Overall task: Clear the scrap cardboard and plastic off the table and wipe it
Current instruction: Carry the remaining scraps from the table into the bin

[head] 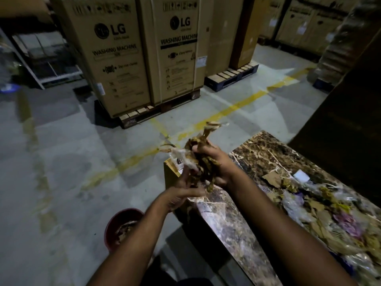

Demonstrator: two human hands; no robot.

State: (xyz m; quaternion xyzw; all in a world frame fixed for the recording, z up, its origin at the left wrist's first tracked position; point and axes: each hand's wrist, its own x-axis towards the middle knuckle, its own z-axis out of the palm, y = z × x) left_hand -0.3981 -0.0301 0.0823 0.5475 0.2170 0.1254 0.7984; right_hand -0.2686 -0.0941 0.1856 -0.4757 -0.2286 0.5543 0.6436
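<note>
A crumpled bundle of torn cardboard and clear plastic (196, 153) is held up over the near left corner of the marble-patterned table (261, 153). My right hand (216, 165) grips the bundle from the right side. My left hand (181, 193) holds its lower end from below, fingers curled into the scraps. More scrap cardboard and plastic (321, 205) lies heaped along the right part of the tabletop, with a small white piece (301, 176) near its far end.
A red bucket (121, 228) with scraps inside stands on the concrete floor left of the table, under my left forearm. Large washing machine cartons (115, 54) stand on pallets ahead. Yellow floor lines cross the open floor. A dark tall object (346, 112) rises behind the table.
</note>
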